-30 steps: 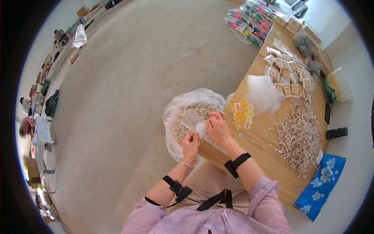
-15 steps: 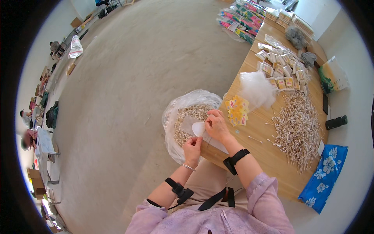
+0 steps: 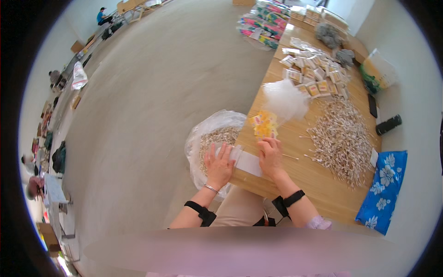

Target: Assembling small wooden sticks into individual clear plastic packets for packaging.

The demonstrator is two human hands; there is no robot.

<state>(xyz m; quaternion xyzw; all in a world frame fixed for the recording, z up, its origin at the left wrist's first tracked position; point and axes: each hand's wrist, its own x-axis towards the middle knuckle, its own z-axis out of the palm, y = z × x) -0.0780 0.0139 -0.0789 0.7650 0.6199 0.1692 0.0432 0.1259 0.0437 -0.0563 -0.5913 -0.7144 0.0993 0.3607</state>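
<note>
Left hand point(image 3: 219, 164) beside the table edge point(image 3: 248, 179) (wide floor point(image 3: 138, 138) leftward).

I've got bright, soft daylight across the floor point(image 3: 161, 92), white glare burning at the lower left edge, the right wall point(image 3: 410, 120) bowing toward blackness, purple cloth point(image 3: 240, 251) smeared into blur below.

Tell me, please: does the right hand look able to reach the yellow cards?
Probably yes: the yellow cards lie just ahead of the fingers of the right hand, and nothing visible blocks the way.
</note>
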